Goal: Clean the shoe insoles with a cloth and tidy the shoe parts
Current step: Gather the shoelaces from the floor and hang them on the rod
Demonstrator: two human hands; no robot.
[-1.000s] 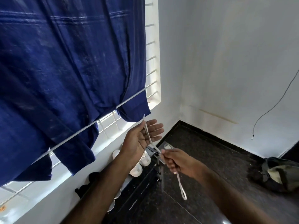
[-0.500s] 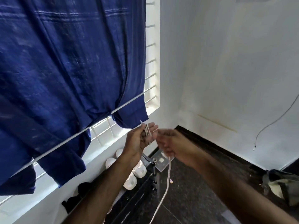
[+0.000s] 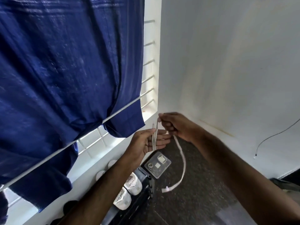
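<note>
A white shoelace is held up in the air between the two hands, in front of the lower corner of the window. Several turns of it lie across the palm of the left hand, whose thumb presses them against the nearly straight fingers. From there the lace goes up to the right hand, which pinches it between thumb and curled fingers, a little higher than the left one. The free end hangs down from the right hand in a long curve, and its tip is above the dark floor.

Below the hands a pair of white shoes stands on a dark low shelf near the wall. Just beside them a clear plastic box with small white things inside lies flat. A big blue cloth hangs over a thin white line in front of the window. On the white wall at the right a thin dark wire hangs down.
</note>
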